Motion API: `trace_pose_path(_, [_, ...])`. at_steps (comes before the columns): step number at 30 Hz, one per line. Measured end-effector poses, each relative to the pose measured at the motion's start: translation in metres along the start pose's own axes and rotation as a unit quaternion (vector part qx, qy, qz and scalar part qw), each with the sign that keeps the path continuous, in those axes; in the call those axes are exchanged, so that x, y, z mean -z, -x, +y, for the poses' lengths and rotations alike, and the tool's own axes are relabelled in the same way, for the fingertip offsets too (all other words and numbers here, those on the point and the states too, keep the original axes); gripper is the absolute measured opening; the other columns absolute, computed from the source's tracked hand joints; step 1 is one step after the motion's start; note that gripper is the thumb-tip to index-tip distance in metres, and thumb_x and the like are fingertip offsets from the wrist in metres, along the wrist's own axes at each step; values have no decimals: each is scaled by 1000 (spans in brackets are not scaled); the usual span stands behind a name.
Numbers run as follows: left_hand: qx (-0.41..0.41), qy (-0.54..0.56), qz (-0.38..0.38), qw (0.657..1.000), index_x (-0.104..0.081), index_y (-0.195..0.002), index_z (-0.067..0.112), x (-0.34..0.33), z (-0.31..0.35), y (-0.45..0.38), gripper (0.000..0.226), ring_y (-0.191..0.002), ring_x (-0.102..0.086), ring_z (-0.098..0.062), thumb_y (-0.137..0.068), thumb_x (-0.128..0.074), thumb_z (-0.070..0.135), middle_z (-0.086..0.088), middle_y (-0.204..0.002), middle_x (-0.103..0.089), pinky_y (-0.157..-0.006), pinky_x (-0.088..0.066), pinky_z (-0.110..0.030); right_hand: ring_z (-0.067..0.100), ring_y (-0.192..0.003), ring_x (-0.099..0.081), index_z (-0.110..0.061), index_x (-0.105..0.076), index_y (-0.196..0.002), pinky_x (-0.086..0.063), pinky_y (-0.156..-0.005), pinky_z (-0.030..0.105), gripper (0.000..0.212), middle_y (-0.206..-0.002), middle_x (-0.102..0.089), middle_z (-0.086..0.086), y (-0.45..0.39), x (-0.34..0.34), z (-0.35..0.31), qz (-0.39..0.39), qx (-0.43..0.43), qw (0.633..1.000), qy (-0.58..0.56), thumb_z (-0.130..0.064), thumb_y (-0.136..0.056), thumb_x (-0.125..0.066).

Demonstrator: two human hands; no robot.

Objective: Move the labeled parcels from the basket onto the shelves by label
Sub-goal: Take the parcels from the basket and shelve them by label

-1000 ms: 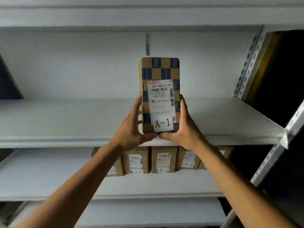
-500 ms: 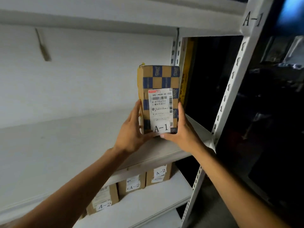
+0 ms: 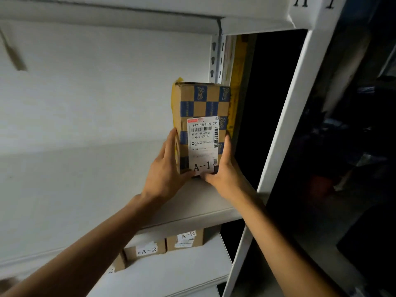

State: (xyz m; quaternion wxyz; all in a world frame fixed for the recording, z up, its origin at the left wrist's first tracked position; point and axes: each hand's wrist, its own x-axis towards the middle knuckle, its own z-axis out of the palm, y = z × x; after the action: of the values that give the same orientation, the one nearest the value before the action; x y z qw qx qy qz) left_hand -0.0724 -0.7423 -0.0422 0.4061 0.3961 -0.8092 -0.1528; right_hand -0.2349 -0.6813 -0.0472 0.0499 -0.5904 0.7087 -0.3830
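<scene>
Your left hand [image 3: 166,170] and right hand [image 3: 225,172] clasp the A-1 parcel [image 3: 200,108] upright. Its base meets the upper shelf [image 3: 199,200] at the right end.

Checkered A-1 parcel [image 3: 202,116], upright, on shelf [image 3: 203,202]

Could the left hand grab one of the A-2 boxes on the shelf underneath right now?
Probably not yet: the left hand is busy holding the A-1 parcel with the right hand. The A-2 boxes sit open-fronted below.
</scene>
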Motion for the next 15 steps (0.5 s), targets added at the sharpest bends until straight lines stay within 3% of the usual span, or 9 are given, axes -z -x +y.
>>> trace_pose_path(4, [18, -33, 10, 999, -5, -157, 23, -1, 5, 7, 118, -133, -50, -32, -72, -86, 33, -8, -156, -38, -92, -55, -53, 26, -136, -46, -19, 16, -157, -48, -97, 36, 119, -163, -25, 5, 3, 2, 1, -2, 12, 999, 33, -34, -85, -77])
trace_pose_path(8, [27, -52, 22, 998, -9, -157, 19, 4, 5, 13, 116, -130, -52, -31, -71, -86, 34, -9, -153, -42, -88, -58, -52, 22, -140, -41, -15, 12, -158, -44, -102, 29, 119, -162, -26, 7, 3, 6, -4, -21, 42, 999, 19, -30, -83, -80])
trace_pose_path(12, [43, -53, 24, 997, -9, -154, 26, 15, 12, 15, 112, -122, -58, -32, -71, -82, 37, -8, -147, -49, -85, -59, -51, 26, -139, -42, -18, 12, -158, -43, -103, 35, 122, -160, -29, 10, 0, -2, -5, -53, 37, 998, -29, -24, -80, -82])
trace_pose_path(15, [67, -75, 5, 995, -7, -157, 16, 23, 25, 23, 108, -127, -53, -32, -79, -81, 27, -13, -152, -40, -95, -50, -34, 28, -137, -43, -17, 5, -159, -46, -100, 35, 121, -159, -29, 13, 2, -1, -5, -31, 49, 998, -29, -24, -78, -84])
